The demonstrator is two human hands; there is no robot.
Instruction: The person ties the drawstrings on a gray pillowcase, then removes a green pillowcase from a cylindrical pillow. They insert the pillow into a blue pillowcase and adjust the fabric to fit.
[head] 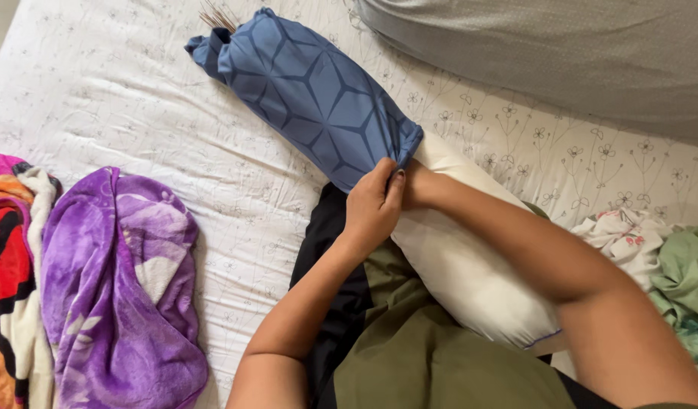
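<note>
**Asker:** Pillowcase first: where is it sitting?

**Me:** Pillowcase (318, 95), blue with a darker geometric line pattern, is covering the far half of a white pillow (470, 276). The pillow is lying slantwise across my lap, its far end pointing up and to the left over the bed. The case's open hem is sitting about midway along the pillow, and the near half of the pillow is showing bare.

**Asker:** What are your hands doing?

**Me:** My left hand (373, 206) is pinching the hem, fingers closed together on the blue cloth at its lower edge. My right hand (415, 184) is pressing in right beside it at the same hem. My left hand is hiding its fingers, so I cannot tell whether they are gripping the cloth or only resting there.

**Asker:** How much free room is lying around the edges?

**Me:** Open bedsheet (235, 182) is spreading out to the left of the pillow, between it and a purple blanket (121, 280) that is bunching up near the left edge. A red and orange blanket (6, 265) is lying against that one, partly cut off. Beyond the far end of the case the sheet is running on bare. To the right, crumpled white and green cloths (659, 250) are crowding close to the pillow.

**Asker:** And the surface itself?

**Me:** White sheet, printed with small grey flowers, is wrinkling slightly. A grey pillow (561, 53) is lying across the top right corner.
</note>
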